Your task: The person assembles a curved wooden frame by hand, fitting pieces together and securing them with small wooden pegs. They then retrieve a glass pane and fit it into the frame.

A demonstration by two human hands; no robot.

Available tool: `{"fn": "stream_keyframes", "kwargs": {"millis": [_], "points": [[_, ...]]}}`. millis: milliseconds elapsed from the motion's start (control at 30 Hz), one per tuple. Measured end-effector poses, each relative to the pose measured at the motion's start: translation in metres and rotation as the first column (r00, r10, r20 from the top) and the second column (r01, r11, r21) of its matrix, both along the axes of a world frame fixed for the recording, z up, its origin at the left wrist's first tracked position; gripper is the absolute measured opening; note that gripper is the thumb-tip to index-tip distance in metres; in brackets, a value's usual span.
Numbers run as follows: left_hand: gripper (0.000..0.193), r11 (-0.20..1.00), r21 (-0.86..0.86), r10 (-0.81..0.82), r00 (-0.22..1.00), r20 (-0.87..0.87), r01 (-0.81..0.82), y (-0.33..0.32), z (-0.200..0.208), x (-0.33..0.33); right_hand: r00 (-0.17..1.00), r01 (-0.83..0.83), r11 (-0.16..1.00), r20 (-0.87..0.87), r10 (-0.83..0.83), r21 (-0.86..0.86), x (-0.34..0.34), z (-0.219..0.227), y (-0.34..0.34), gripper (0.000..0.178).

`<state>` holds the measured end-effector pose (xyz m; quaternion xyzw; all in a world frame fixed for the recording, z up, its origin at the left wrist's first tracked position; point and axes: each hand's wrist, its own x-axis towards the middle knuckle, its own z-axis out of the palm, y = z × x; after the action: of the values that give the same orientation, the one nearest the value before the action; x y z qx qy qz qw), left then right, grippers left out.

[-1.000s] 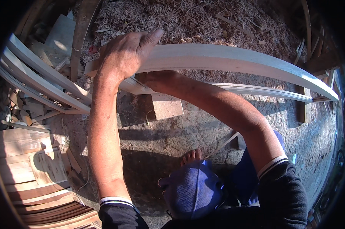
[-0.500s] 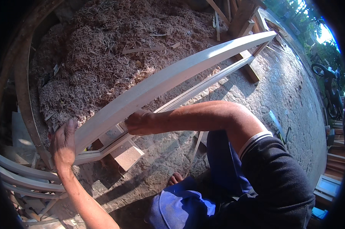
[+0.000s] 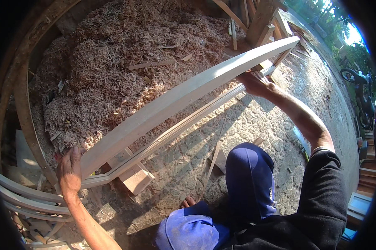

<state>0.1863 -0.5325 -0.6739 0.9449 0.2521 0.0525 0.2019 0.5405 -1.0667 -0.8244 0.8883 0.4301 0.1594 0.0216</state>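
And here's the frame (image 3: 183, 93), stretching from left fingers (image 3: 64, 162) to right fingers (image 3: 245, 78), shavings (image 3: 113, 66) heaped beyond both, motorbike (image 3: 364, 93) farther right!

Rough floor (image 3: 190, 162) (sunlit); shavings pile (image 3: 113, 62)

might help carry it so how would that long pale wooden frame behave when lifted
The long pale wooden frame would probably stay fairly stiff, since its wood looks thick. It may feel unwieldy lifted from one end, being so long. It could also rock or tip, since it seems propped on a pale, rectangular wooden block.
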Motion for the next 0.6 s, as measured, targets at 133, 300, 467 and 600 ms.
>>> {"fn": "stream_keyframes", "kwargs": {"millis": [133, 300, 467, 600], "points": [[0.07, 0.963, 0.172, -0.217, 0.976, 0.035, 0.208, -0.048, 0.0, 0.021, 0.964, -0.136, 0.927, -0.168, 0.205, 0.35, 0.008, -0.038, 0.121, 0.022], [0.06, 0.96, 0.179, -0.24, 0.961, 0.135, 0.214, -0.085, 0.001, 0.028, 0.892, 0.274, 0.859, -0.449, -0.059, 0.432, 0.075, -0.068, 0.259, 0.019], [0.056, 0.966, 0.169, -0.214, 0.971, 0.104, 0.195, -0.084, 0.004, 0.032, 0.858, 0.366, 0.831, -0.498, -0.128, 0.418, 0.108, -0.118, 0.298, 0.042], [0.058, 0.969, 0.178, -0.188, 0.979, 0.076, 0.172, -0.086, 0.008, 0.035, 0.785, 0.4, 0.87, -0.598, -0.164, 0.286, 0.115, -0.144, 0.302, 0.04]]}}
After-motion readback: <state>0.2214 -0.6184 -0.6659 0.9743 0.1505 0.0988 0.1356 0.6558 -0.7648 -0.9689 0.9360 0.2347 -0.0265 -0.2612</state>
